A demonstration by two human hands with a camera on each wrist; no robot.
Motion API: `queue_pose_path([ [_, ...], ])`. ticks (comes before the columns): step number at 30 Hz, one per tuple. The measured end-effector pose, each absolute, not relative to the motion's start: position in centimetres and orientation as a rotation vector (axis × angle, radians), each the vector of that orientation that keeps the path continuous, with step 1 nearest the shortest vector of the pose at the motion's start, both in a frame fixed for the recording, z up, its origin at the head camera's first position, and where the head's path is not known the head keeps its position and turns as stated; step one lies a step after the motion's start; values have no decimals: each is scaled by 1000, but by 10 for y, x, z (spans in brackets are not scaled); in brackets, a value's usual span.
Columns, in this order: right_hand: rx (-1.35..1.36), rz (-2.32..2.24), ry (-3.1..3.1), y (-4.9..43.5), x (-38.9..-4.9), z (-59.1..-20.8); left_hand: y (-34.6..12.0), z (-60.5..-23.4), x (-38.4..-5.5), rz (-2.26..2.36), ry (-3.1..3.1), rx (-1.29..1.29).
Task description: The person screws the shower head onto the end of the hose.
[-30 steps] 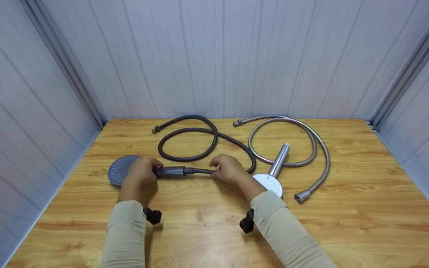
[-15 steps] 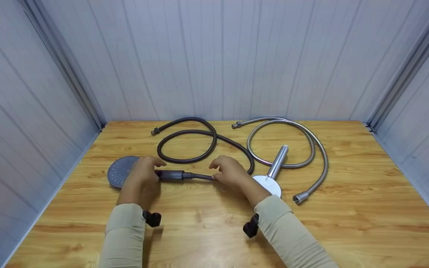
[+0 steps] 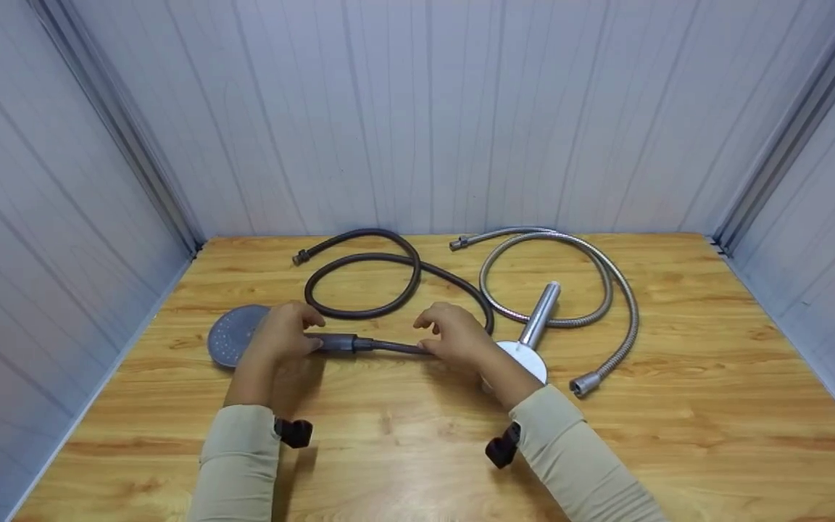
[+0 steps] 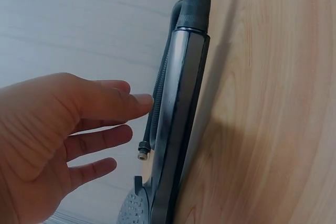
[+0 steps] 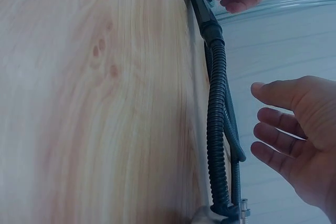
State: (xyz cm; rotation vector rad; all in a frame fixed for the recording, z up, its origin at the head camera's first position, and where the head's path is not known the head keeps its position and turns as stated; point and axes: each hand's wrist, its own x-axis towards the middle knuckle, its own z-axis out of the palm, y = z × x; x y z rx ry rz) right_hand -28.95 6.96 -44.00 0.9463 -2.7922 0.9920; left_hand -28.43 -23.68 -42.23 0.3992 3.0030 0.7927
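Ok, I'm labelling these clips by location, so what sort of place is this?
Probably a small work booth rather than a bathroom: pale panel walls stand on three sides of a wood-grain table, where a dark shower head and a dark hose lie.

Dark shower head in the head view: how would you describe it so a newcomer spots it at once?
On the wooden table, look left, in front of the looped dark hose. The dark shower head is there, its round, dotted grey end leftward and its handle pointing right. Unlike the silver shower head, it meets the dark hose at its handle end.
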Motion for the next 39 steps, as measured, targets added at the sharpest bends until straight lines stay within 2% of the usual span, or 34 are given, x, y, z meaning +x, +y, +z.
queue_pose_path([
  [18,947,1093,-2748,87,-273,-440,-230,-430,-267,1284,2964,620],
  [39,954,1134,-2626,102,-258,-437,-199,-435,-248,1463,2961,731],
])
